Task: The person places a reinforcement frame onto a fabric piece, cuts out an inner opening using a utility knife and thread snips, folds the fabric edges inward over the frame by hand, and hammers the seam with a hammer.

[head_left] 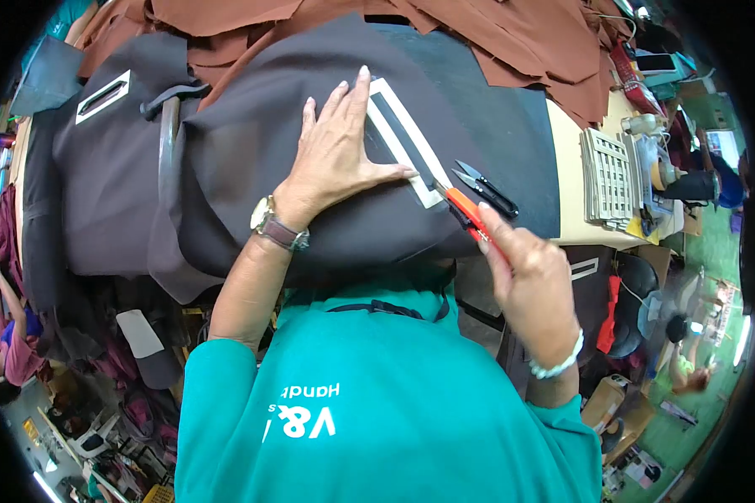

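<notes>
My left hand (334, 149) lies with fingers spread on a dark brown sheet of leather-like material (252, 168), its thumb touching a white rectangular frame (405, 142) that surrounds a long dark strip. In my right hand (528, 272) is an orange utility knife (474, 216), its tip at the lower right end of the white frame. Just beyond the knife, a pair of black-handled thread snips (485, 189) lies on the dark cutting surface. A smaller white frame (103, 97) with a slot sits on the dark material at the left.
A hammer (169, 142) rests on the material to the left. Brown pieces (528, 50) are heaped along the far side. Stacked slotted templates (608, 178) stand at the right, near a red basket (633, 80). Other people (21, 335) are at the left and right edges.
</notes>
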